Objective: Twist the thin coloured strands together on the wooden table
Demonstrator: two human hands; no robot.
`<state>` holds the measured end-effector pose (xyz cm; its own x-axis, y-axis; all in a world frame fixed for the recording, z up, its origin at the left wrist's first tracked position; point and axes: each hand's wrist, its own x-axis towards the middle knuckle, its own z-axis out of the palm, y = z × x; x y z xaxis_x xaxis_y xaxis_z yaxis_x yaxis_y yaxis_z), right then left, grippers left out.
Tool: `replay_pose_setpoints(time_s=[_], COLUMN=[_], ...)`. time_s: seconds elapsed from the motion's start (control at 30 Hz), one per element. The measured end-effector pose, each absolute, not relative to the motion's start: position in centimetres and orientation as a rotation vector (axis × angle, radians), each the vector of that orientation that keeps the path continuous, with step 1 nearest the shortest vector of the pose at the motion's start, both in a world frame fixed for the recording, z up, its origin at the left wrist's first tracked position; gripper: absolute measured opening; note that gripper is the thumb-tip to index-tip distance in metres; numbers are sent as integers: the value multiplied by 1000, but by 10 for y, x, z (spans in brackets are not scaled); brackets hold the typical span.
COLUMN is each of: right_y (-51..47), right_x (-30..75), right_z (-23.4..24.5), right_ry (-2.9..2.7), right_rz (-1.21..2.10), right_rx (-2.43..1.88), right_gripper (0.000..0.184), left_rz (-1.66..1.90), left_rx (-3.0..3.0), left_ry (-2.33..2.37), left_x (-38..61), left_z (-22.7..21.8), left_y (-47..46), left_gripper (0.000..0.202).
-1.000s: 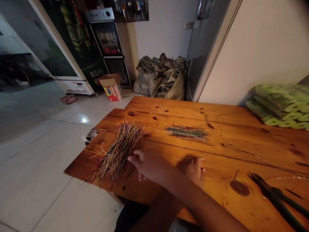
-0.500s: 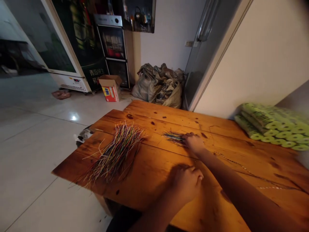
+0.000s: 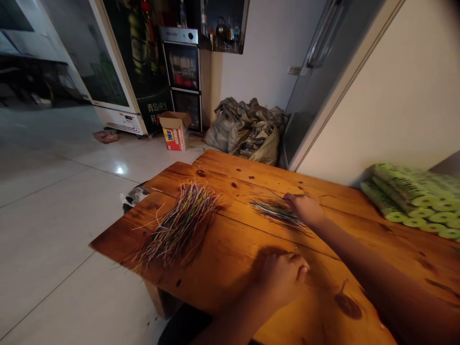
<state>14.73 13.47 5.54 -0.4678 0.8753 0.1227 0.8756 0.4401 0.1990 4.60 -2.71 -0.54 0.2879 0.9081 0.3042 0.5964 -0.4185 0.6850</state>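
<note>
A small bundle of thin coloured wires [image 3: 271, 211] lies on the wooden table. Just above its right end, my right hand [image 3: 305, 207] pinches a thin wire [image 3: 277, 194] between thumb and fingers; the strand points left over the bundle. Nearer to me, my left hand [image 3: 285, 278] is curled closed over the tabletop, and whatever its fingers hold is hidden. To the left, a larger loose pile of multicoloured wires [image 3: 179, 223] is spread across the boards, some ends sticking out past the table's edge.
Green-wrapped rolls [image 3: 417, 199] are stacked at the table's right, against the wall. Beyond the wooden table [image 3: 230, 249] stand full sacks [image 3: 247, 129], an open cardboard box [image 3: 176, 134] and a glass-door cabinet [image 3: 185, 76]. A dark bag [image 3: 134, 196] shows beside the left edge.
My right hand has lifted off the small bundle with a thin wire pinched in it. My left hand stays curled in nearly the same place. The view has shifted slightly.
</note>
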Motion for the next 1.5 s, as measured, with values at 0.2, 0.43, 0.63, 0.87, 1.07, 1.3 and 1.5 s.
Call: replay_pose_setpoints(time_s=[0.2, 0.43, 0.63, 0.87, 1.07, 1.3, 1.5], right_y=[136, 90, 28, 1, 2, 6, 6], right_x=[151, 161, 157, 141, 142, 147, 152], right_z=[79, 94, 66, 32, 17, 3, -8], right_ry=[-2490, -1603, -1264, -1306, -1465, -1250, -1014], right_rz=[-237, 726, 1189, 1297, 1131, 1403, 1599], right_rx=[-1560, -1287, -1223, -1311, -1357, -1267, -1133], right_gripper=[27, 27, 27, 31, 29, 28, 23], left_rz=[920, 1191, 1499, 1486, 1439, 1401, 1425], left_rx=[2055, 1729, 1274, 907, 838, 811, 707], left_ry=[1419, 1489, 1338, 1031, 1056, 1031, 1014], left_x=[45, 32, 16, 16, 16, 19, 24], left_z=[-9, 0, 10, 9, 4, -4, -10], left_y=[-25, -15, -1, 9, 10, 9, 8], left_gripper=[17, 20, 20, 21, 12, 13, 6])
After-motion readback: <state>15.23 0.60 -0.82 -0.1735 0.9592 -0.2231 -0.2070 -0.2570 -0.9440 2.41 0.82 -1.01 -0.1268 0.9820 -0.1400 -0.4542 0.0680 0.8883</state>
